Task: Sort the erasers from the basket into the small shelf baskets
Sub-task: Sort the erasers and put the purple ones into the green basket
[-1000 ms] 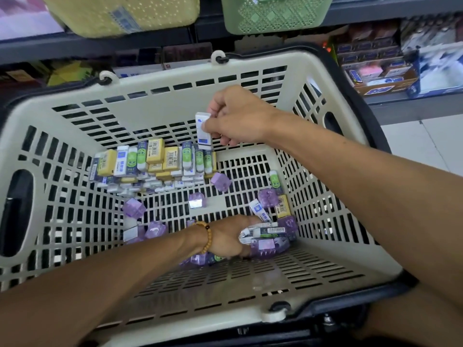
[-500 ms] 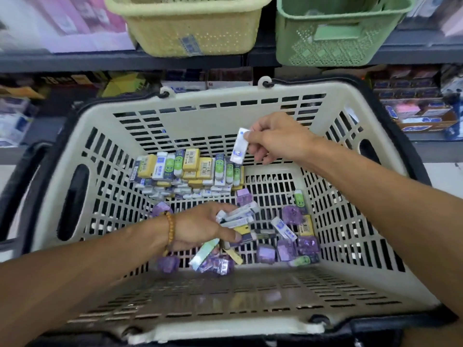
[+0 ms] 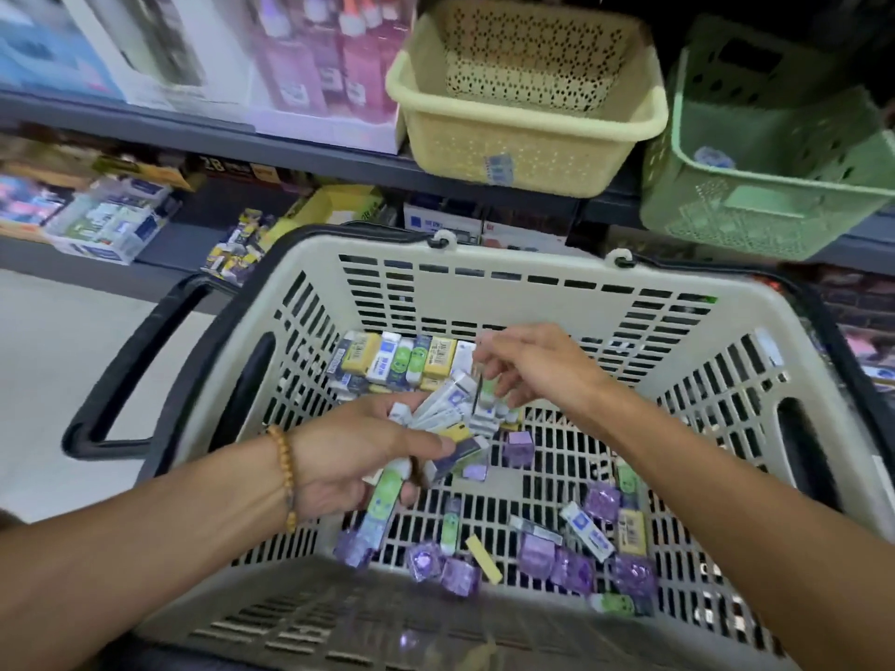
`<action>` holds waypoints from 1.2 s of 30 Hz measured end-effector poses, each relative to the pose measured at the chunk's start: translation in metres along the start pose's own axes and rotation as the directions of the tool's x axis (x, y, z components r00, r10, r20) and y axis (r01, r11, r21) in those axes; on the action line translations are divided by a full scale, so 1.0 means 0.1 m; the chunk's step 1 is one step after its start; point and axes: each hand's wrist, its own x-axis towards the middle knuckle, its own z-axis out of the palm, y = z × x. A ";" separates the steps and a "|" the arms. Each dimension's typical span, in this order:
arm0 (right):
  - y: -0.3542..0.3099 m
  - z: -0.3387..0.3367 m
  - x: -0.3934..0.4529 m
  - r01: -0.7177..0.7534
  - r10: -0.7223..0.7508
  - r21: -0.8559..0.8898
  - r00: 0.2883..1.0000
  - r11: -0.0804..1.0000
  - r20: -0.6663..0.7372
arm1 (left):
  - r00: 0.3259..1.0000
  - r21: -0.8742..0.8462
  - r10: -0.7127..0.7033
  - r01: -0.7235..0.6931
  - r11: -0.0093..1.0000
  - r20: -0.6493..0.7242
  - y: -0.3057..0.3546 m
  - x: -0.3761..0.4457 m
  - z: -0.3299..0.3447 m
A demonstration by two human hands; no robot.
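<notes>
Early in the sort, by the look of it. The big cream basket (image 3: 484, 283) is far from emptied: a packed row of sleeved erasers (image 3: 402, 358) stands along its far wall, and loose ones are scattered on the slatted floor, including purple cube erasers (image 3: 537, 556), a few white-and-blue ones and a green-sleeved one near the front right. On the shelf above, the yellow shelf basket (image 3: 528, 123) shows nothing inside from this angle, though its floor is only partly seen; the green shelf basket (image 3: 775, 186) has one small pale item visible against its inner wall, otherwise looks bare. So at most a token amount has been moved. The left hand (image 3: 358, 457), beaded bracelet (image 3: 285, 472) on the wrist, is curled round a fanned bunch of erasers (image 3: 445, 418), with one long green-sleeved eraser (image 3: 382, 501) sticking down below the palm; all of this is held over the basket, not over the shelf. The right hand (image 3: 528, 365) hovers just beside that bunch, fingers bent and loosely spread; motion blur there, so I cannot tell whether it is pinching a thin piece or holding nothing. What's left, as I judge it: carry this handful up, split it by type between the two shelf baskets, then clear nearly all the rest.
</notes>
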 end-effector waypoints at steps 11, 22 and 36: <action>0.06 0.01 -0.07 0.080 -0.087 0.121 0.995 0.989 0.057 | 0.999 -0.115 -0.002 0.005 0.993 0.034 0.05 0.13 0.06; 0.24 -0.01 0.31 -0.241 0.242 0.019 0.966 0.970 -0.088 | 0.990 -0.217 0.063 -0.090 0.972 -0.126 -0.02 0.20 -0.18; -0.16 0.43 0.02 -0.003 -0.018 0.106 0.980 0.994 0.200 | 0.963 -0.342 0.136 -0.212 0.915 -0.233 0.00 0.15 -0.26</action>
